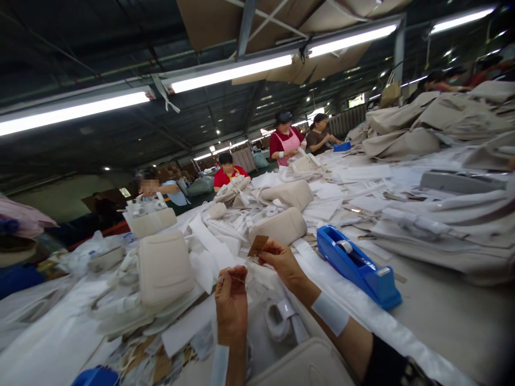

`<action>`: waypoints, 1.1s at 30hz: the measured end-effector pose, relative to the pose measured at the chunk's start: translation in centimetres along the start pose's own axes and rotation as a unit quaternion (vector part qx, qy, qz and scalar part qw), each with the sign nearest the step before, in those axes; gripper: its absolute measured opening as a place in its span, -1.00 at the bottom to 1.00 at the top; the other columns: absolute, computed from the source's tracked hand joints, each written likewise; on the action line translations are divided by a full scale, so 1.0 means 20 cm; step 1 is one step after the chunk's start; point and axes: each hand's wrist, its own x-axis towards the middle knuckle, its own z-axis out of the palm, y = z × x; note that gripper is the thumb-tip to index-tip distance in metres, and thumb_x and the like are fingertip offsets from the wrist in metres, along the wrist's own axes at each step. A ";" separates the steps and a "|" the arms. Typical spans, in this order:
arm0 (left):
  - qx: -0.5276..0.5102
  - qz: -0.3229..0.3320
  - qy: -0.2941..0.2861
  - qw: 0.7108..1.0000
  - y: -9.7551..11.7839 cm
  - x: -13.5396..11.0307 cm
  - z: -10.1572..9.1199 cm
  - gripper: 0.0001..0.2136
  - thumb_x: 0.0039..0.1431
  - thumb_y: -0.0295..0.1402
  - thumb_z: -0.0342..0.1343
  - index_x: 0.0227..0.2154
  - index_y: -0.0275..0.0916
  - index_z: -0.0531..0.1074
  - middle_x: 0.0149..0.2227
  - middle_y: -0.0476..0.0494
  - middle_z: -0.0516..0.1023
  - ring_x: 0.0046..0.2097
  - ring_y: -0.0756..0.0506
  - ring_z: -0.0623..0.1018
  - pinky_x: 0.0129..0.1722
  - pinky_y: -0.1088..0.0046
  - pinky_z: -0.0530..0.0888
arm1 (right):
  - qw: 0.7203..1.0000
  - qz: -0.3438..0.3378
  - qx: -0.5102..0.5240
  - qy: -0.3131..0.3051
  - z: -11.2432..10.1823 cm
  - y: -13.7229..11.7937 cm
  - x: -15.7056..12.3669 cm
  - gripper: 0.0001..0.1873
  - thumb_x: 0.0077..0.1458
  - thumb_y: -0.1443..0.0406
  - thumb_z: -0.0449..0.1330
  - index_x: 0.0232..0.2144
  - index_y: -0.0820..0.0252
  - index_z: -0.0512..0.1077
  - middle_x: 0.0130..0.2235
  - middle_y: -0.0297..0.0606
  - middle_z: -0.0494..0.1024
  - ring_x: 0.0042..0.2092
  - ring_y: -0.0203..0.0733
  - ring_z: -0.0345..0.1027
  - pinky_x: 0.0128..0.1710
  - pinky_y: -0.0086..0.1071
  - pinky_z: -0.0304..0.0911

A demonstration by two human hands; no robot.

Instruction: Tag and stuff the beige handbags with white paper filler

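Note:
My left hand is raised at the bottom middle with its fingers pinched together on something thin, perhaps clear film or thread; I cannot make it out. My right hand is just beyond it and pinches a small brown card tag between thumb and fingers. A white band wraps my right forearm. Below the hands lie a clear plastic bag and a white strap piece. A blue tape dispenser stands to the right of my right hand.
The long table is strewn with cream padded cushions, white fabric pieces and paper. Beige fabric is heaped at the right. Several other people work along the far left side of the table. A cream case lies at the bottom edge.

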 end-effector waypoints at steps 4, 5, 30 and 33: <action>-0.097 -0.024 -0.021 0.995 0.04 0.01 0.00 -0.86 0.05 -0.27 0.30 -0.43 -0.20 0.48 0.08 -0.09 0.51 -0.12 -0.02 0.57 -0.04 0.41 0.48 | 0.994 -0.039 -0.086 -0.054 0.02 0.00 -0.02 -0.84 -0.12 0.32 0.36 -0.42 0.19 0.48 -0.41 -0.35 0.54 -0.34 -0.24 0.39 -0.23 -0.33 0.28; -0.117 -0.021 -0.024 0.993 0.05 0.01 0.01 -0.88 0.08 -0.30 0.27 -0.44 -0.21 0.47 0.15 -0.09 0.45 -0.05 -0.05 0.56 -0.02 0.41 0.47 | 0.990 -0.050 -0.111 -0.067 0.03 0.00 -0.02 -0.88 -0.12 0.35 0.35 -0.44 0.19 0.49 -0.41 -0.36 0.52 -0.33 -0.24 0.38 -0.22 -0.32 0.27; -0.057 0.030 -0.128 0.990 0.23 -0.13 0.14 -0.86 0.21 -0.35 0.15 -0.42 -0.29 0.48 0.16 -0.24 0.38 0.03 -0.19 0.52 0.12 0.17 0.41 | 0.956 0.042 -0.115 -0.268 0.16 -0.05 -0.13 -0.24 -0.26 0.56 0.07 0.07 0.07 0.33 -0.05 -0.28 0.47 -0.02 -0.11 0.36 -0.01 -0.21 0.29; -0.034 0.039 -0.099 0.994 0.23 -0.11 0.13 -0.87 0.20 -0.34 0.17 -0.41 -0.29 0.49 0.17 -0.25 0.37 0.04 -0.21 0.53 0.10 0.14 0.43 | 0.961 0.098 -0.036 -0.257 0.16 -0.06 -0.12 -0.37 -0.15 0.49 0.18 0.04 0.08 0.35 -0.10 -0.27 0.48 -0.14 -0.16 0.40 -0.15 -0.25 0.38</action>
